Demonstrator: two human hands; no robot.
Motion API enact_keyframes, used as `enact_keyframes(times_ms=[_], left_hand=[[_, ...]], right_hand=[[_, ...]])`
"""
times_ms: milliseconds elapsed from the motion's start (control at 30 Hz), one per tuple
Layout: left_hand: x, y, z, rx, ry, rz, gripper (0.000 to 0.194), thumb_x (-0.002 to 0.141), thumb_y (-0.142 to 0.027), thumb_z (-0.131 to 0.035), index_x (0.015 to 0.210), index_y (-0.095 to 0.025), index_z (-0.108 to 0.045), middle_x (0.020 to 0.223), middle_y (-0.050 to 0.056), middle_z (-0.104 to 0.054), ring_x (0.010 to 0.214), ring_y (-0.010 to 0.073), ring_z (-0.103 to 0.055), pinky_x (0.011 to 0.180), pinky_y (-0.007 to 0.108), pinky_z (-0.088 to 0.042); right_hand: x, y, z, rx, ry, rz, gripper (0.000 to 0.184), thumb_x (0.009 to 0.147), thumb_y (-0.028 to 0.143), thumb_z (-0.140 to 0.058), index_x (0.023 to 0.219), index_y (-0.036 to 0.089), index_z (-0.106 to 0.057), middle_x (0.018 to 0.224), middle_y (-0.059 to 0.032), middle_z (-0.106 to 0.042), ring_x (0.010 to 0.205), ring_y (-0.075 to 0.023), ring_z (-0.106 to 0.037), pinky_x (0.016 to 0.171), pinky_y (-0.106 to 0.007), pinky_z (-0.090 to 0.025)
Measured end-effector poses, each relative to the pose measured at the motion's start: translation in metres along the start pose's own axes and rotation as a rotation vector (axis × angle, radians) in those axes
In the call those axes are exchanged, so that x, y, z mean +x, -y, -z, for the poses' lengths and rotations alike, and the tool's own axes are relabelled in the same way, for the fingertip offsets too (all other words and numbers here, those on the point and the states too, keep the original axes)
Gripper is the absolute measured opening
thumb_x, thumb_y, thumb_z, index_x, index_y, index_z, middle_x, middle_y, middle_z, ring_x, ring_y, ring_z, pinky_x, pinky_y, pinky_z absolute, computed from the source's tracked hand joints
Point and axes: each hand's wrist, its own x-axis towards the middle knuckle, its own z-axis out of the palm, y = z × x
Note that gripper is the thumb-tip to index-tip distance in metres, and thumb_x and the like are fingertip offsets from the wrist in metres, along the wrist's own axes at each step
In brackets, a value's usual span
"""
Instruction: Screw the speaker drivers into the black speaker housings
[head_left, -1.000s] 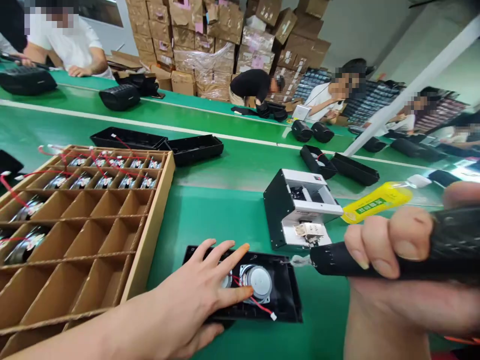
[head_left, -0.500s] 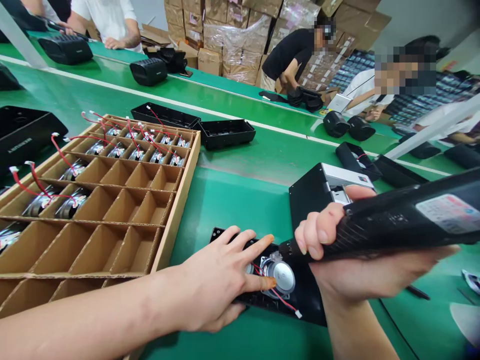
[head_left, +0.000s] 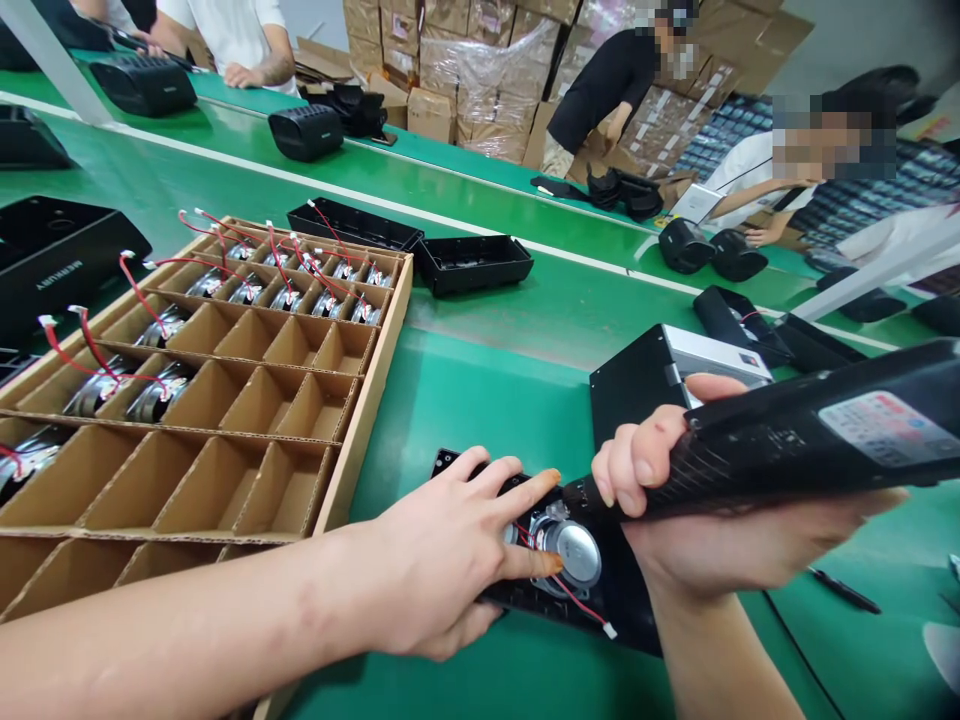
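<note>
While the left hand [head_left: 442,550] pins a speaker [head_left: 577,555] into a black housing [head_left: 622,615] with spread fingers, the right hand [head_left: 675,520] is clamped on an electric screwdriver [head_left: 795,450], tip down at the speaker's edge. Hands close together, not touching. Housing sits flat on the green belt [head_left: 480,390]. This speaker is in place; can't tell if any screws are done. Left over: wired speakers [head_left: 161,392] in the cardboard tray [head_left: 367,400], open housings [head_left: 472,265] beyond it.
</note>
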Motion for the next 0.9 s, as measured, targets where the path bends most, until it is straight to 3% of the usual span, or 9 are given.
enact_keyframes(times_ms=[533, 733, 900], left_hand=[[-0.001, -0.001, 0.002, -0.024, 0.0, 0.022, 0.058, 0.088, -0.042, -0.075, 0.144, -0.037, -0.062, 0.155, 0.011, -0.05, 0.134, 0.0393, -0.049, 0.108, 0.059, -0.043], [0.0, 0.0, 0.003, -0.038, -0.001, 0.015, 0.055, 0.089, -0.042, -0.073, 0.142, -0.035, -0.064, 0.156, 0.012, -0.049, 0.131, 0.0397, -0.05, 0.109, 0.063, -0.043], [-0.002, -0.002, 0.001, -0.064, 0.017, 0.031, 0.056, 0.088, -0.04, -0.073, 0.143, -0.037, -0.062, 0.161, 0.013, -0.044, 0.136, 0.042, -0.049, 0.113, 0.068, -0.04]], right_hand=[[-0.005, -0.006, -0.007, 0.087, 0.229, -0.062, 0.065, 0.08, 0.089, -0.061, 0.109, 0.033, -0.078, 0.062, 0.0013, -0.061, 0.039, -0.0135, -0.048, 0.036, -0.024, -0.041], [-0.004, -0.006, -0.012, 0.113, 0.209, -0.062, 0.072, 0.086, 0.091, -0.05, 0.105, 0.029, -0.079, 0.062, -0.0004, -0.06, 0.04, -0.0131, -0.049, 0.038, -0.024, -0.044], [-0.006, -0.008, -0.012, 0.13, 0.161, -0.078, 0.068, 0.08, 0.089, -0.062, 0.108, 0.029, -0.078, 0.063, 0.0013, -0.06, 0.041, -0.0125, -0.049, 0.04, -0.023, -0.044]])
